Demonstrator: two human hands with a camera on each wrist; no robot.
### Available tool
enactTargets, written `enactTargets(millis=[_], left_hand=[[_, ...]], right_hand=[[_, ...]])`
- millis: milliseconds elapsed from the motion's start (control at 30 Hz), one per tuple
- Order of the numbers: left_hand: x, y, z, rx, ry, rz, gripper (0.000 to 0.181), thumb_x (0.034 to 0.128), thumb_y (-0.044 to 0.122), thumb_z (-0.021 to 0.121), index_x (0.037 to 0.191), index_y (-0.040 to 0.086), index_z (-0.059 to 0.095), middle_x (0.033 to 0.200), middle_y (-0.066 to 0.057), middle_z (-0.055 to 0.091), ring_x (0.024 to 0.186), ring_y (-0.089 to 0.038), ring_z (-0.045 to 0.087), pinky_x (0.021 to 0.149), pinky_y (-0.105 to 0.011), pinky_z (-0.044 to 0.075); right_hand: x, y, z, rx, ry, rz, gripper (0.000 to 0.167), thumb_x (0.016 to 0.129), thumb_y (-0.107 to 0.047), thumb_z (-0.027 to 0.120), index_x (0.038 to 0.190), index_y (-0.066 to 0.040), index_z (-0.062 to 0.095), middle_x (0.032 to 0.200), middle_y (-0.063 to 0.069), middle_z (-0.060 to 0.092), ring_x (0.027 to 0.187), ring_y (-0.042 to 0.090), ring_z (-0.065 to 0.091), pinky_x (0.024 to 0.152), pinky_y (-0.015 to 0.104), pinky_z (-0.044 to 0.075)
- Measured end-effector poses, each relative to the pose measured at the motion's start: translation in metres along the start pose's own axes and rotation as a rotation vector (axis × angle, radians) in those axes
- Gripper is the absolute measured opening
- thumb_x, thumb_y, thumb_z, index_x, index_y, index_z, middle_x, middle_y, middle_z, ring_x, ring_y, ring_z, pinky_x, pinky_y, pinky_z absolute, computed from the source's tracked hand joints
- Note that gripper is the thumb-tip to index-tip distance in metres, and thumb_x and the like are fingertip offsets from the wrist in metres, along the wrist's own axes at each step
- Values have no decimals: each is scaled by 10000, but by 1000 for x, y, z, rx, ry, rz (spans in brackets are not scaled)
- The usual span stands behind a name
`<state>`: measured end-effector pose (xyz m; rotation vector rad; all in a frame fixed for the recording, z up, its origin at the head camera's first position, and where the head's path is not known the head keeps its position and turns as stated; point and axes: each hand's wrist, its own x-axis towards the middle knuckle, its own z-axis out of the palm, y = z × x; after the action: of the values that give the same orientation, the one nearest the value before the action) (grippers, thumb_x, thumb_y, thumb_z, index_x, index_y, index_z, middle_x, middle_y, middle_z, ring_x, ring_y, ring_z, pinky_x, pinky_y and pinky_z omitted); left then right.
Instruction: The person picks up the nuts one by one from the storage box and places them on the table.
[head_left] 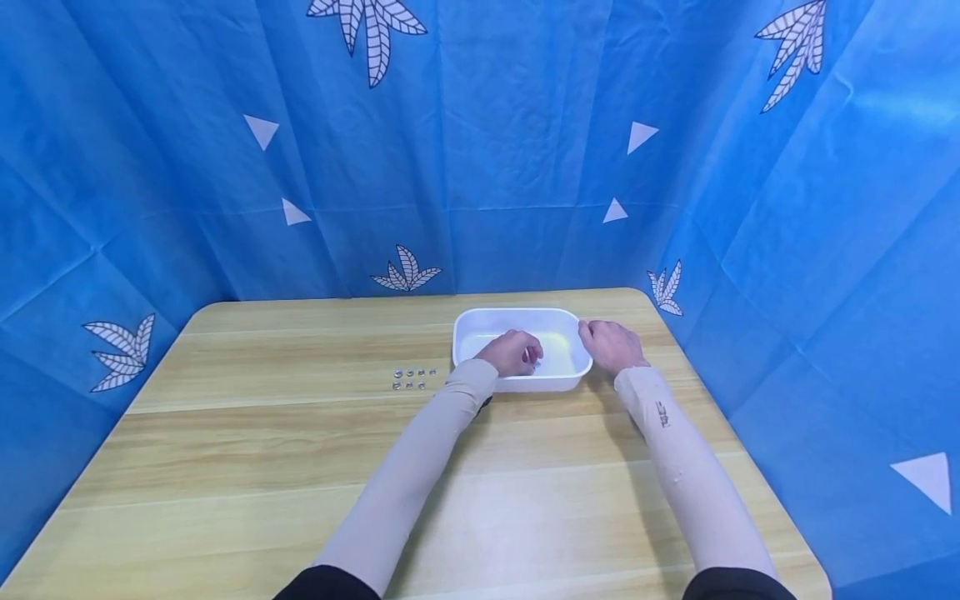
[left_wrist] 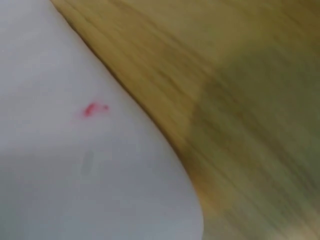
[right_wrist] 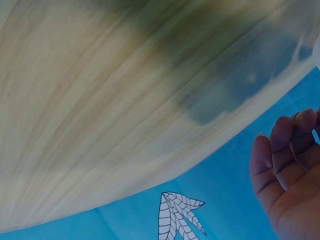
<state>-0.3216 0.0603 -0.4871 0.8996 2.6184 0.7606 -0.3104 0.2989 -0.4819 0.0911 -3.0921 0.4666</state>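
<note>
A white plastic basin (head_left: 522,384) stands near the back of the table. My left hand (head_left: 512,352) reaches inside it over the near wall, fingers bent down toward the bottom. Something small and shiny shows beneath those fingers; whether they pinch it is hidden. At the basin's right rim is my right hand (head_left: 613,345), its thumb side gripping the edge; the right wrist view shows its curled fingers (right_wrist: 282,150). Left of the basin lie several small metal pieces (head_left: 409,373) in two rows, too small to identify. The left wrist view holds only the basin's white wall (left_wrist: 90,165) with a red mark.
The wood-grain table (head_left: 300,467) has rounded back corners. Blue curtain (head_left: 517,167) with white leaf and triangle prints hangs behind it and along both sides. Another small piece (head_left: 447,383) lies beside the left wrist, close to the basin.
</note>
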Motion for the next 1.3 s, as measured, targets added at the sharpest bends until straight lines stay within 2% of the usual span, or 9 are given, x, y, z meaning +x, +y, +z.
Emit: enactTargets(millis=[367,600,900,1100,1300], left_hand=[[-1,0,-1,34,-7,54,150,899,48,774,1040,96,758,969,-29,761,915,-135,661,886,-277,559],[-4,3,-3,39,44,63,154,912,56,742,1064,81,753,993,-46,768,901,-138,674,870,-261,571],[-5,4,-3,-52,68,41,123,896,26,762,1011,60,738,987,-43,740,904,-142,674,857,-258,570],[-2,1,-2,-110,112,110,119,884,-2,757,995,36,737,929,-48,744,862,-128,676,821,-221,574],[-1,-2,-1,-241,176,156,99,877,5,775,966,21,735,883,-63,754,803,-114,693,775,-199,588]], right_hand=[[-1,0,0,4,9,-8,670,1092,-476,215,1181,-13,690,1159,236,723,1087,429,683,924,597,554],[-2,1,1,-2,7,-18,677,1094,-474,209,1189,-5,687,1161,239,723,1091,430,682,930,598,551],[-1,1,1,7,0,-17,688,1092,-481,201,1217,0,677,1168,242,719,1094,430,681,934,595,553],[-1,1,0,8,8,-10,688,1089,-486,206,1175,-8,694,1155,234,726,1087,430,685,929,589,554],[-4,-1,-2,12,-3,-7,686,1090,-483,206,1202,-6,687,1180,240,719,1105,431,676,940,585,550]])
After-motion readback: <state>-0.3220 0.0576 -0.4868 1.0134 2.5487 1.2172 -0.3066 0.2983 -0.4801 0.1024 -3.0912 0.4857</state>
